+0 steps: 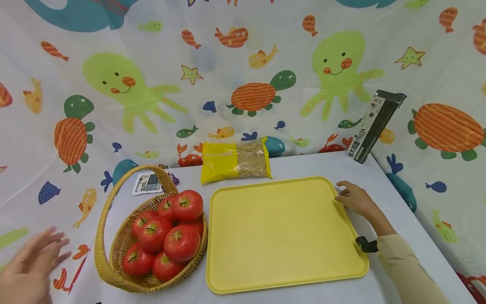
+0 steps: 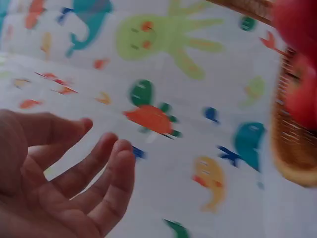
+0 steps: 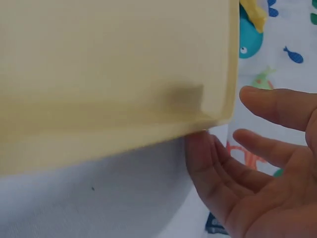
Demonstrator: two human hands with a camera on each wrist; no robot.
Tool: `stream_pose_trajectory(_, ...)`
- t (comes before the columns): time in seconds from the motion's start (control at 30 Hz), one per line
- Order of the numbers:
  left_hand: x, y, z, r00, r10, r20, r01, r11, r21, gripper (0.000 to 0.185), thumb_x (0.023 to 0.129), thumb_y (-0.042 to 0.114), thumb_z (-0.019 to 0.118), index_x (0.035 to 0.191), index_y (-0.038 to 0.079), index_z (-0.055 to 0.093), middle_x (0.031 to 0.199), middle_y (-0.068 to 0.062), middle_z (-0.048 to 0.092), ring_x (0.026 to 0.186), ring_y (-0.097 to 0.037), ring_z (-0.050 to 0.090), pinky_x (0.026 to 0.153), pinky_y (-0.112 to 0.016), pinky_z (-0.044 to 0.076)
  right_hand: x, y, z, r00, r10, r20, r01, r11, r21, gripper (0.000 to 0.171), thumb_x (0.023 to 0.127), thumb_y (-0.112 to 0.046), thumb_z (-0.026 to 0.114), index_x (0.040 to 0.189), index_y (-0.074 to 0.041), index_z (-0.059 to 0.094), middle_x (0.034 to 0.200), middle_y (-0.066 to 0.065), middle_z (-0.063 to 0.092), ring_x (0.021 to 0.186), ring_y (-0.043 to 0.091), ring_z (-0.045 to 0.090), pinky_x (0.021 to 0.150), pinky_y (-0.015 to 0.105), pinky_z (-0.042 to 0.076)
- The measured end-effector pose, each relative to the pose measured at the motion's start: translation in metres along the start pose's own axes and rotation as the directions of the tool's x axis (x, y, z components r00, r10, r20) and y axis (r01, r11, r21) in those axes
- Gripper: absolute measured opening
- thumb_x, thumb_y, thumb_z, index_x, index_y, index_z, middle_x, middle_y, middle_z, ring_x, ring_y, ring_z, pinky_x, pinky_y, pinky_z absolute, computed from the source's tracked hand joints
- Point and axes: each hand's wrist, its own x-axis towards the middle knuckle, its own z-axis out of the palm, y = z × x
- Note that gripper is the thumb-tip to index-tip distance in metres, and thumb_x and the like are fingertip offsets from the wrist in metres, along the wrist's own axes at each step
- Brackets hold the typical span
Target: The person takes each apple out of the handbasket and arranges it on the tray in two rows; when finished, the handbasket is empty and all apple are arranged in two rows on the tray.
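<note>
A yellow rectangular tray (image 1: 284, 232) lies on the white table. My right hand (image 1: 355, 198) is at its right edge; in the right wrist view, fingertips (image 3: 198, 144) touch the outer side of the rim while the thumb stands apart from it. Out to the left, my left hand (image 1: 36, 264) is in the air with loosely bent fingers and nothing in them. Between that hand and the tray stands a wicker basket (image 1: 100, 236) with a tall handle. Several red apples (image 1: 182, 242) fill it, and part of the basket (image 2: 292, 163) shows in the left wrist view.
Behind the tray lies a yellow bag of dry noodles (image 1: 235, 160). A dark pasta box (image 1: 376, 126) leans on the cloth at the back right corner. A small white and dark packet (image 1: 146, 183) sits behind the basket handle. Patterned cloth (image 1: 212, 93) hangs around the table.
</note>
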Motion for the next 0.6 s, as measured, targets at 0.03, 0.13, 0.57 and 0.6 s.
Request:
stream_pose_trajectory(0.03,0.001,-0.01,0.001,0.994,-0.067,0.086,0.062,0.996,0.057,0.041,0.103,0.001,0.055,0.141,0.016,0.062,0.102,0.017,0.068,0.089,0.005,0.064,0.065,-0.008,0.053,0.001,0.001,0.001,1.0,-0.003,0.003,0.003,1.0,0.015,0.06,0.101,-0.02,0.062,0.147,0.01,0.038,0.128,0.037,0.054,0.097,0.035,0.066,0.081,0.045,0.059)
stream_pose_trajectory(0.13,0.007,-0.041,0.006,0.937,-0.244,0.249,0.154,0.931,0.332,0.043,0.101,0.01,0.064,0.143,0.019,0.06,0.092,0.03,0.064,0.084,0.015,0.059,0.067,-0.01,0.054,0.006,0.001,0.004,1.0,-0.014,0.01,0.013,0.998,0.057,0.058,0.1,-0.015,0.064,0.146,0.01,0.039,0.123,0.034,0.056,0.091,0.03,0.064,0.076,0.039,0.058)
stream_pose_trajectory(0.57,0.015,-0.073,-0.003,0.816,-0.551,0.172,0.357,0.716,0.599,0.073,0.083,0.046,0.085,0.147,0.033,0.053,0.1,0.023,0.067,0.08,0.017,0.05,0.068,-0.017,0.049,0.017,0.001,0.005,1.0,-0.026,0.006,0.026,0.998,0.06,0.057,0.092,-0.001,0.066,0.143,0.008,0.043,0.101,0.019,0.057,0.082,0.026,0.057,0.069,0.032,0.053)
stream_pose_trajectory(0.6,0.016,-0.074,-0.004,0.812,-0.557,0.174,0.367,0.719,0.59,0.065,0.082,0.047,0.085,0.14,0.04,0.057,0.098,0.025,0.066,0.081,0.017,0.051,0.068,-0.016,0.049,0.017,0.001,0.004,1.0,-0.027,0.007,0.027,0.998,0.057,0.057,0.092,-0.001,0.066,0.144,0.008,0.043,0.101,0.019,0.057,0.083,0.026,0.057,0.069,0.033,0.053)
